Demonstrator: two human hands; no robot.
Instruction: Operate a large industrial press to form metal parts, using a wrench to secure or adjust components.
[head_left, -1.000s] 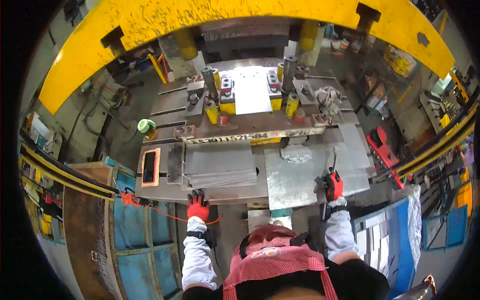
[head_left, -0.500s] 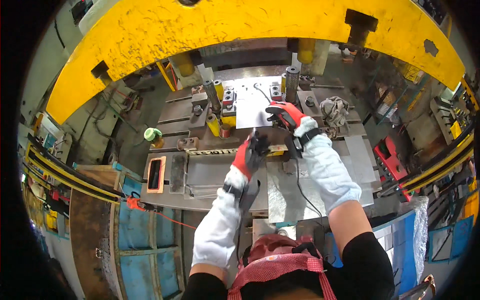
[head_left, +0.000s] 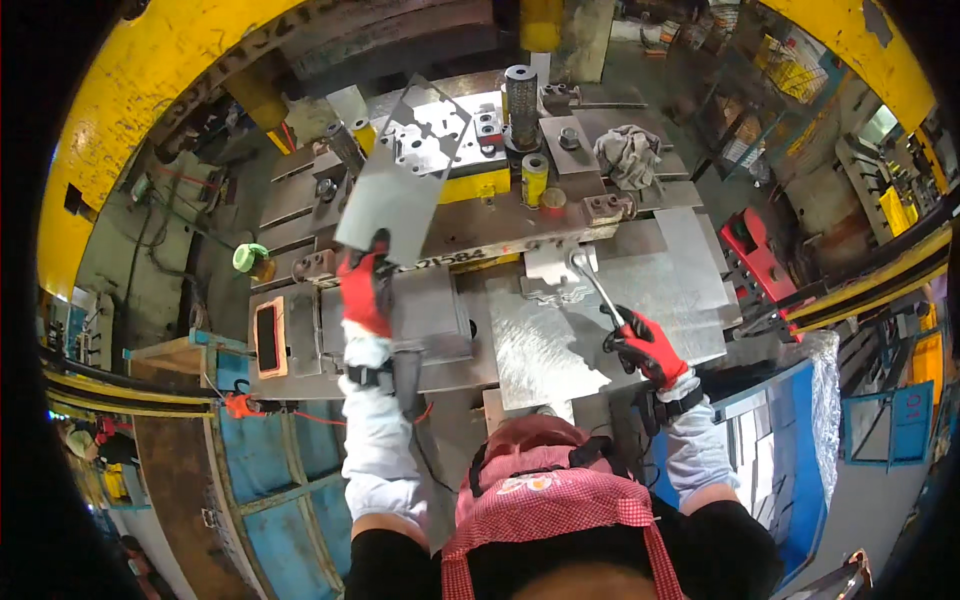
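My left hand (head_left: pixel 368 285), in a red and black glove, grips the near edge of a thin metal sheet (head_left: pixel 385 205). The sheet tilts up over the press die (head_left: pixel 475 155), and its far end has irregular cut-outs. My right hand (head_left: pixel 642 345), gloved alike, is closed around the handle of a slim rod tool (head_left: pixel 600 285) with a round tip. That tip rests on a flat cut metal piece (head_left: pixel 548 265), which lies by several similar pieces on a larger sheet (head_left: pixel 540 345) right of centre.
A stack of metal sheets (head_left: pixel 425 325) lies beside my left forearm. Guide posts (head_left: pixel 521 110) stand at the die. A grey rag (head_left: pixel 627 157) is at the back right, a green-lidded bottle (head_left: pixel 250 259) at the left. The yellow press frame (head_left: pixel 130 110) arches overhead.
My left hand has taken hold of the sheet and lifted it leftward from the die. My right hand has moved back and right with the rod tool, whose tip now meets the cut piece.
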